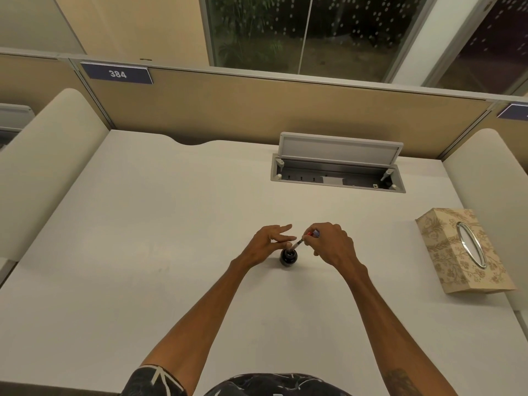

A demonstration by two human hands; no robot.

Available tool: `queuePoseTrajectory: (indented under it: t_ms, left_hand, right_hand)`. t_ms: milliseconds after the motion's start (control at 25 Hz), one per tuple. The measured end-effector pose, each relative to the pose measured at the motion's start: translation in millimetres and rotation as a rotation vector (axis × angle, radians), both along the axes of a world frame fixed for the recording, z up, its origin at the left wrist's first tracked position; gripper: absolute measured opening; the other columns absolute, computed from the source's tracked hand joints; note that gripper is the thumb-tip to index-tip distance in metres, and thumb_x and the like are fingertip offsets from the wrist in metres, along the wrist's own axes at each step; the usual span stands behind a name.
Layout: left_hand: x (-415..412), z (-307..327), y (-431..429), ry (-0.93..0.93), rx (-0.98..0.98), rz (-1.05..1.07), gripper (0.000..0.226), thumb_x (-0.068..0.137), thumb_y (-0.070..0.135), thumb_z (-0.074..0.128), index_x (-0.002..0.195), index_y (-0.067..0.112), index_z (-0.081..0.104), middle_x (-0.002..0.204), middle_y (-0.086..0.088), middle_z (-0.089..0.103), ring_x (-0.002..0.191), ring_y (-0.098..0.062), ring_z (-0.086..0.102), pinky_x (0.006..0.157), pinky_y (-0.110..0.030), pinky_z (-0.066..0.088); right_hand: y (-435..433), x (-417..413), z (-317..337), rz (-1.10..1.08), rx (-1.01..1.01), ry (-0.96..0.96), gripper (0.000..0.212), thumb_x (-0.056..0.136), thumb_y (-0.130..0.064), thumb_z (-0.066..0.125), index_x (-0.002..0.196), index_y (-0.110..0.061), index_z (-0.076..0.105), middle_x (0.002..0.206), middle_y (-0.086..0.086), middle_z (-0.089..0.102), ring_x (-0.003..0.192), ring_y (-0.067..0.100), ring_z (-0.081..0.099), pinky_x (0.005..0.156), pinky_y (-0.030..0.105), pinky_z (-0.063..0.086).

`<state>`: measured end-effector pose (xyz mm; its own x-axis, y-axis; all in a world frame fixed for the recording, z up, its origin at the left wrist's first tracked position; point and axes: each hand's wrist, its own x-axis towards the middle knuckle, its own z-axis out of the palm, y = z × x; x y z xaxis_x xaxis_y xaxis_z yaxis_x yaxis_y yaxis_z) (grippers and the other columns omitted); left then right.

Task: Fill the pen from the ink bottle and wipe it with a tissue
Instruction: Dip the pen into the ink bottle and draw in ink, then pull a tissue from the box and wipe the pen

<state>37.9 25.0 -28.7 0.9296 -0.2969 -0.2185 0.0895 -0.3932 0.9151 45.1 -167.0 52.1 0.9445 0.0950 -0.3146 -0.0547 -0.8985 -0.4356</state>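
Note:
A small dark ink bottle (288, 258) stands uncapped on the white desk (143, 252), in the middle. My right hand (333, 243) pinches a slim pen (298, 244) tilted down to the left, its tip in the bottle's mouth. A red and blue part shows at the pen's upper end, by my fingers. My left hand (267, 245) rests against the bottle's left side, thumb and a finger at its neck, the other fingers spread. A patterned beige tissue box (463, 250) with an oval slot lies at the right.
An open grey cable hatch (337, 172) with its lid raised sits at the back right of the desk. Beige partition panels close the back; cream side dividers (48, 167) flank the desk. A sign reading 384 hangs at the upper left.

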Motion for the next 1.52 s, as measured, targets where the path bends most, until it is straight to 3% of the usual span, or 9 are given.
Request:
queuePoseTrajectory:
  t_ms: [280, 640, 840, 1000, 1160, 1280, 1520]
  left_hand:
    - [-8.1, 3.2, -1.0, 0.014, -0.122, 0.147, 0.025, 0.092, 0.020, 0.068, 0.116, 0.017, 0.075, 0.138, 0.000, 0.063, 0.131, -0.008, 0.054, 0.113, -0.028, 0.037]
    - [-17.8, 7.5, -7.8, 0.012, -0.118, 0.272, 0.028, 0.095, 0.035, 0.062, 0.119, 0.024, 0.073, 0.128, 0.010, 0.069, 0.123, -0.001, 0.058, 0.106, -0.021, 0.041]
    - [-22.3, 10.8, -14.4, 0.054, -0.222, 0.457, 0.032, 0.099, 0.036, 0.055, 0.122, 0.020, 0.071, 0.129, 0.004, 0.069, 0.119, -0.010, 0.063, 0.099, -0.024, 0.049]
    - [-24.9, 14.9, -25.3, 0.108, -0.283, 0.554, 0.048, 0.101, 0.050, 0.043, 0.118, 0.017, 0.073, 0.116, 0.006, 0.073, 0.103, -0.010, 0.069, 0.080, -0.018, 0.052]
    - [-23.5, 22.1, -40.5, 0.112, -0.397, 0.510, 0.041, 0.099, 0.046, 0.049, 0.118, 0.018, 0.073, 0.116, -0.002, 0.075, 0.107, -0.015, 0.071, 0.089, -0.026, 0.056]
    - [-21.3, 29.1, -49.8, 0.078, -0.492, 0.468, 0.032, 0.097, 0.034, 0.059, 0.121, 0.017, 0.072, 0.115, 0.000, 0.077, 0.108, -0.012, 0.071, 0.090, -0.026, 0.059]
    - [-24.6, 29.7, -65.0, 0.150, -0.636, 0.500, 0.024, 0.092, 0.019, 0.067, 0.116, 0.014, 0.074, 0.112, 0.000, 0.078, 0.106, -0.018, 0.073, 0.095, -0.028, 0.058]
  right_hand:
    - [-4.6, -4.4, -2.1, -0.014, 0.001, 0.010, 0.013, 0.084, -0.031, 0.058, 0.082, -0.029, 0.070, 0.074, -0.009, 0.072, 0.062, 0.011, 0.071, 0.071, 0.031, 0.054]
    - [-14.3, -11.8, -3.1, -0.123, 0.087, 0.003, 0.013, 0.084, -0.032, 0.058, 0.079, -0.028, 0.069, 0.073, -0.011, 0.072, 0.057, 0.008, 0.070, 0.064, 0.026, 0.050]
    - [-31.1, -21.7, -6.0, -0.522, 0.562, 0.039, 0.014, 0.081, -0.028, 0.062, 0.081, -0.022, 0.074, 0.081, -0.006, 0.078, 0.057, 0.010, 0.070, 0.058, 0.026, 0.046]
    - [-32.7, -27.4, -6.8, -0.779, 1.037, 0.258, 0.015, 0.086, -0.022, 0.066, 0.095, -0.012, 0.072, 0.093, 0.002, 0.079, 0.058, 0.005, 0.064, 0.035, 0.017, 0.027]
    - [-22.0, -35.3, -17.0, -0.876, 1.447, 0.504, 0.002, 0.089, -0.012, 0.066, 0.089, -0.012, 0.064, 0.096, 0.009, 0.076, 0.051, 0.002, 0.061, 0.028, 0.014, 0.024]
    - [-16.2, -41.5, -26.5, -0.926, 1.598, 0.644, 0.010, 0.091, -0.013, 0.065, 0.082, -0.011, 0.068, 0.096, 0.007, 0.075, 0.050, 0.002, 0.061, 0.028, 0.012, 0.023]
    - [-13.7, -50.6, -35.0, -0.955, 1.748, 0.758, 0.024, 0.091, -0.017, 0.066, 0.114, -0.009, 0.069, 0.104, 0.005, 0.075, 0.052, 0.005, 0.063, 0.029, 0.013, 0.025]
